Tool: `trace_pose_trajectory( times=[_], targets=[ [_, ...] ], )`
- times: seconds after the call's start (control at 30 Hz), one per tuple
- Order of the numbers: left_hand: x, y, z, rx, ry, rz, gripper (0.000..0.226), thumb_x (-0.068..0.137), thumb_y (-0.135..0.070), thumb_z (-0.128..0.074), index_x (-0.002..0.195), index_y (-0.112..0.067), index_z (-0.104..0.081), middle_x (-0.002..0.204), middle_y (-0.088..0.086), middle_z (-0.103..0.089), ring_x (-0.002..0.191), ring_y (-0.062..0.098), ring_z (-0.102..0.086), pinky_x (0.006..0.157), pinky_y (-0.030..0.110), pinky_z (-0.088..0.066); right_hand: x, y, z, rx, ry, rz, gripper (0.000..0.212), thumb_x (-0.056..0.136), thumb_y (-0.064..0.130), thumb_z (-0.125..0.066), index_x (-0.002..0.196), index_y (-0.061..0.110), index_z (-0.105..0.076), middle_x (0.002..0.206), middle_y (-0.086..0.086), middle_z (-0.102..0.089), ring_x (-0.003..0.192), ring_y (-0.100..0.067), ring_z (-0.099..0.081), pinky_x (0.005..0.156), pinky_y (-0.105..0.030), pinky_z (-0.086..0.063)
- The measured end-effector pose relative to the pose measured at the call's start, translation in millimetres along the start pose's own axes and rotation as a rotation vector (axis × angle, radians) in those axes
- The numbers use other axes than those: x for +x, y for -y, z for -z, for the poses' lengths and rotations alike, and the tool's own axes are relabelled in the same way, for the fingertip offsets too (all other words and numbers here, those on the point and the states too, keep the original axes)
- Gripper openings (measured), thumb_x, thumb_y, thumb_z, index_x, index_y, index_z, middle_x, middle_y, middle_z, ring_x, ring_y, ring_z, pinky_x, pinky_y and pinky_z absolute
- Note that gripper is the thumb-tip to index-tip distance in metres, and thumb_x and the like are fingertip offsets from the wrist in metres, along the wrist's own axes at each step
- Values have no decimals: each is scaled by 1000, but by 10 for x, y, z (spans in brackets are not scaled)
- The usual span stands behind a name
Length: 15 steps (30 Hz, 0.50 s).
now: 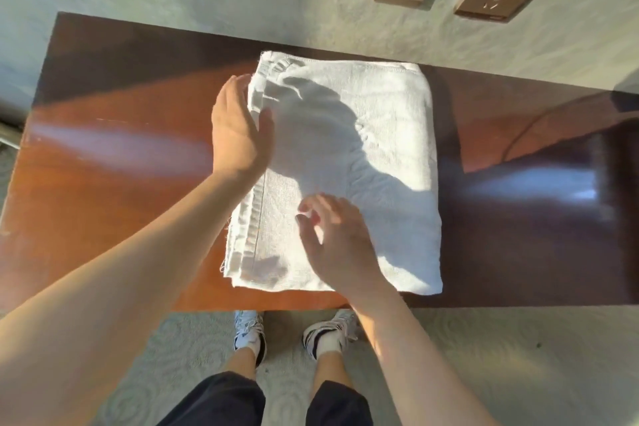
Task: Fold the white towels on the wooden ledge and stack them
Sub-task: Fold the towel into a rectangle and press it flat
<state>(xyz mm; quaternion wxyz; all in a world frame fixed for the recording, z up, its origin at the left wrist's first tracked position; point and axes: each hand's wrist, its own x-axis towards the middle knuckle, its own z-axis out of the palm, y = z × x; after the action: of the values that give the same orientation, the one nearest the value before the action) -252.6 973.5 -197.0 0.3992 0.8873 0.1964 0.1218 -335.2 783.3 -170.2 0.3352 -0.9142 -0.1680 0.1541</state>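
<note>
My right hand (340, 245) hovers nearest me, fingers loosely spread over the near part of the white towel (380, 149), holding nothing; whether it touches the cloth I cannot tell. My left hand (238, 128) stands flat and open against the towel's left edge, squaring the layered hems. The towel lies folded in the middle of the wooden ledge (121, 166), spanning it from the wall side to the near edge. I judge this the tidying step after a fold. Next it needs another fold, both hands gripping one edge.
</note>
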Motion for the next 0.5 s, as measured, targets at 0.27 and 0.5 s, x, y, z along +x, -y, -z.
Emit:
trace_pose_trajectory(
  times=[0.27,0.5],
  targets=[
    [-2060,-265,-549,312,352,-156,76,103,-44,-35,160,-2,-7,168,15,-8,156,30,-2,125,51,-11,517,-970,476,-503,-22,252,22,95,12,-53,114,18,-63,125,-1,-58,131,-30,-49,106,-49,-41],
    [-1472,55,-450,585,503,-526,77,99,-48,-35,162,-14,-7,170,7,-3,157,26,1,126,50,-6,203,-1155,460,-430,-97,63,39,102,18,-44,140,21,-51,155,-2,-42,147,-24,-34,119,-45,-29]
  ],
)
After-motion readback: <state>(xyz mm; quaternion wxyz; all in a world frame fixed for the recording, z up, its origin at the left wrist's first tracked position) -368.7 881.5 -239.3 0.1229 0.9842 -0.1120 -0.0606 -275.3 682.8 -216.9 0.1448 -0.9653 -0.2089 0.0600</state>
